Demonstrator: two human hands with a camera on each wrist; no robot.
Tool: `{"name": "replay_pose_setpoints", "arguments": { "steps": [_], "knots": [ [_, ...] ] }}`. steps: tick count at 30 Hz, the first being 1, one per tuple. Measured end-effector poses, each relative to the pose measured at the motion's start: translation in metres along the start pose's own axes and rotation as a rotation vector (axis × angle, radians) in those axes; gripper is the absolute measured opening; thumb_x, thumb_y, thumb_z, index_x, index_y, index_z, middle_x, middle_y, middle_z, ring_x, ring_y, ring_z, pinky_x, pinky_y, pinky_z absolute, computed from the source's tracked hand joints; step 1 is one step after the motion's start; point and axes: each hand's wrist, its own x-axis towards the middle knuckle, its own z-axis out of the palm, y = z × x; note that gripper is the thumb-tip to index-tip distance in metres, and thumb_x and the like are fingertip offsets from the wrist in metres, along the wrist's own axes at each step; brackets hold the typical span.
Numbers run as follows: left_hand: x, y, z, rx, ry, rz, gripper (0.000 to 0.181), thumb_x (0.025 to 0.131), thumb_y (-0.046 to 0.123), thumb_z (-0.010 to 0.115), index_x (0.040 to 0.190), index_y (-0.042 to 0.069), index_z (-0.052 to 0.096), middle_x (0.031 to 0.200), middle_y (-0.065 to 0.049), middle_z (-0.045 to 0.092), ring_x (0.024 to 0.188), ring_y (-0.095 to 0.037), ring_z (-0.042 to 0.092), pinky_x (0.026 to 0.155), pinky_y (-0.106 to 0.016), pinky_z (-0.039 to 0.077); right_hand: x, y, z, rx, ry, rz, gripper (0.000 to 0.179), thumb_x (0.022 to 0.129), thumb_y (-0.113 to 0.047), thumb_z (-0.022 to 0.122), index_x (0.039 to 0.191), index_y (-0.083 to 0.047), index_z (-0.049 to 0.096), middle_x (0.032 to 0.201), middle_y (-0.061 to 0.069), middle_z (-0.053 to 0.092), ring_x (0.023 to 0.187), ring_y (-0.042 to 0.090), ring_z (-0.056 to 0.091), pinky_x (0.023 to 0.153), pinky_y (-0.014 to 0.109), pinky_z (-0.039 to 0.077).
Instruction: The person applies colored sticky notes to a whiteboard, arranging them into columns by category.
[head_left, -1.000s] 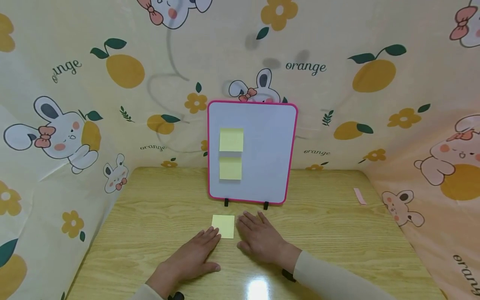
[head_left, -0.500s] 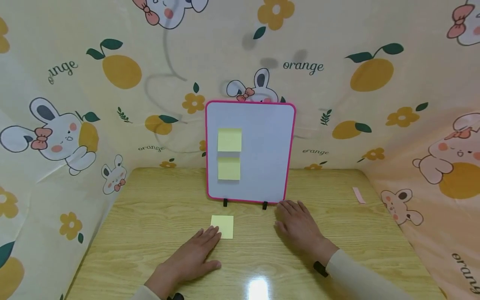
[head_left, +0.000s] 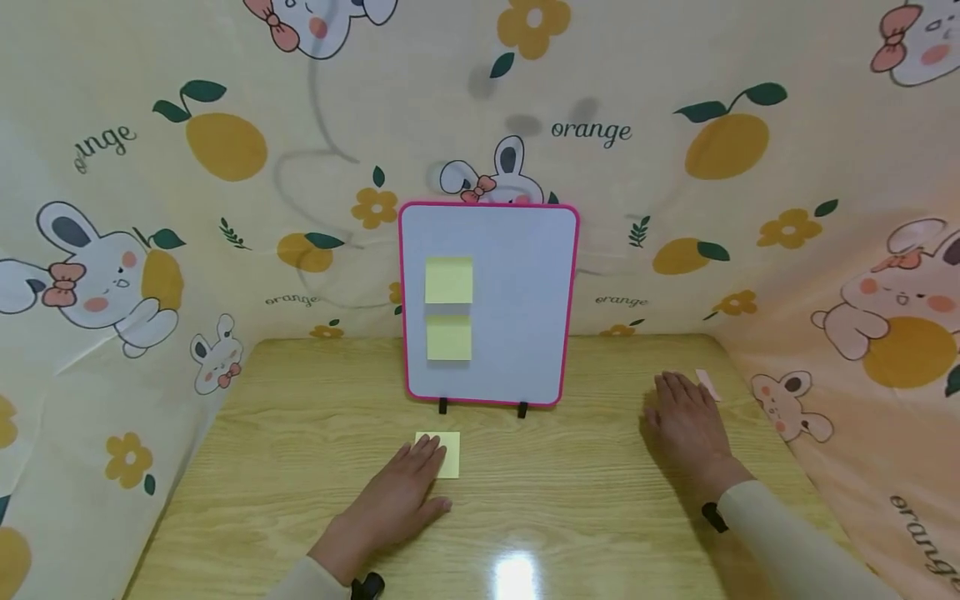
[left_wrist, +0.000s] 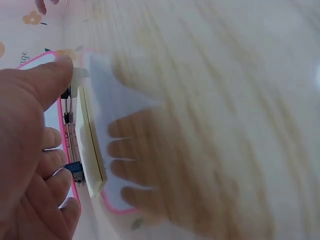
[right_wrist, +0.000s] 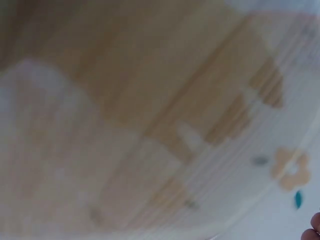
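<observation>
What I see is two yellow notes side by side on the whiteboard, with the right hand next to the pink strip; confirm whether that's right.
Not quite: in the head view, the two yellow notes on the whiteboard are one above the other, not side by side. The right hand is next to the pink strip.

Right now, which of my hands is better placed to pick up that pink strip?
Probably your right hand: in the head view its fingers are next to the pink strip. Your left hand is well away from it, with its fingers over the yellow note pad.
</observation>
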Motion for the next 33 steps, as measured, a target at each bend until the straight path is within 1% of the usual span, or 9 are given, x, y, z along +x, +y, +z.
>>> {"name": "replay_pose_setpoints", "arguments": {
  "steps": [4, 6, 10, 13, 18, 22, 26, 29, 33],
  "knots": [
    [0.004, 0.002, 0.0, 0.003, -0.019, -0.015, 0.075, 0.104, 0.045, 0.063, 0.158, -0.003, 0.043, 0.166, -0.02, 0.042, 0.158, -0.037, 0.033, 0.132, -0.051, 0.027, -0.001, 0.021, -0.002, -0.021, -0.079, 0.042, 0.064, 0.111, -0.029, 0.049, 0.158, 0.01, 0.033, 0.164, 0.033, 0.034, 0.151, 0.053, 0.028, 0.123, 0.075, 0.019],
    [0.005, 0.002, 0.002, -0.001, -0.031, -0.022, 0.075, 0.104, 0.046, 0.062, 0.158, -0.003, 0.043, 0.166, -0.019, 0.041, 0.158, -0.036, 0.032, 0.132, -0.05, 0.026, -0.001, 0.031, -0.001, -0.036, -0.109, 0.048, 0.065, 0.112, -0.032, 0.047, 0.159, 0.011, 0.032, 0.165, 0.034, 0.032, 0.152, 0.054, 0.027, 0.124, 0.076, 0.015],
    [0.007, 0.001, 0.005, -0.011, -0.04, -0.019, 0.076, 0.104, 0.046, 0.062, 0.157, -0.004, 0.043, 0.165, -0.021, 0.042, 0.157, -0.038, 0.034, 0.131, -0.052, 0.028, -0.005, 0.05, 0.0, -0.05, -0.168, 0.079, 0.07, 0.114, -0.041, 0.041, 0.159, 0.011, 0.03, 0.166, 0.035, 0.027, 0.153, 0.056, 0.023, 0.124, 0.077, 0.009],
    [0.007, -0.001, 0.008, -0.008, -0.04, -0.014, 0.076, 0.104, 0.047, 0.063, 0.156, -0.005, 0.045, 0.163, -0.022, 0.044, 0.156, -0.038, 0.037, 0.13, -0.052, 0.03, -0.009, 0.059, -0.001, -0.059, -0.202, 0.106, 0.076, 0.114, -0.048, 0.038, 0.159, 0.012, 0.029, 0.166, 0.036, 0.025, 0.153, 0.057, 0.02, 0.123, 0.079, 0.007],
    [0.006, -0.004, 0.011, -0.008, -0.062, -0.032, 0.076, 0.104, 0.048, 0.062, 0.157, -0.004, 0.044, 0.164, -0.02, 0.044, 0.157, -0.037, 0.035, 0.13, -0.051, 0.03, -0.011, 0.063, -0.002, -0.04, -0.215, 0.142, 0.083, 0.112, -0.055, 0.038, 0.159, 0.012, 0.028, 0.165, 0.036, 0.024, 0.153, 0.058, 0.018, 0.122, 0.081, 0.003],
    [0.005, -0.004, 0.01, -0.016, -0.074, -0.04, 0.076, 0.105, 0.048, 0.061, 0.158, -0.003, 0.043, 0.165, -0.019, 0.042, 0.157, -0.036, 0.034, 0.131, -0.051, 0.029, -0.012, 0.064, -0.003, -0.049, -0.213, 0.154, 0.086, 0.111, -0.06, 0.035, 0.154, 0.015, 0.033, 0.162, 0.038, 0.028, 0.151, 0.059, 0.021, 0.12, 0.082, 0.004],
    [0.005, -0.004, 0.01, -0.023, -0.073, -0.037, 0.076, 0.105, 0.048, 0.061, 0.158, -0.004, 0.043, 0.166, -0.02, 0.042, 0.158, -0.037, 0.034, 0.131, -0.051, 0.029, -0.012, 0.065, -0.005, -0.059, -0.27, 0.166, 0.092, 0.111, -0.064, 0.027, 0.153, 0.017, 0.036, 0.16, 0.041, 0.03, 0.15, 0.061, 0.021, 0.119, 0.083, 0.003],
    [0.005, -0.004, 0.01, -0.031, -0.072, -0.036, 0.076, 0.105, 0.047, 0.061, 0.158, -0.004, 0.043, 0.165, -0.02, 0.042, 0.158, -0.037, 0.034, 0.131, -0.051, 0.029, -0.012, 0.065, -0.005, -0.062, -0.312, 0.162, 0.094, 0.111, -0.064, 0.022, 0.153, 0.019, 0.035, 0.161, 0.041, 0.028, 0.151, 0.062, 0.019, 0.12, 0.083, 0.002],
    [0.004, -0.004, 0.008, -0.039, -0.073, -0.036, 0.076, 0.105, 0.046, 0.062, 0.158, -0.005, 0.042, 0.165, -0.021, 0.042, 0.158, -0.037, 0.033, 0.131, -0.051, 0.029, -0.013, 0.061, -0.004, -0.059, -0.316, 0.135, 0.093, 0.111, -0.063, 0.021, 0.154, 0.018, 0.035, 0.162, 0.04, 0.028, 0.151, 0.062, 0.019, 0.12, 0.083, 0.004]
  ]
}}
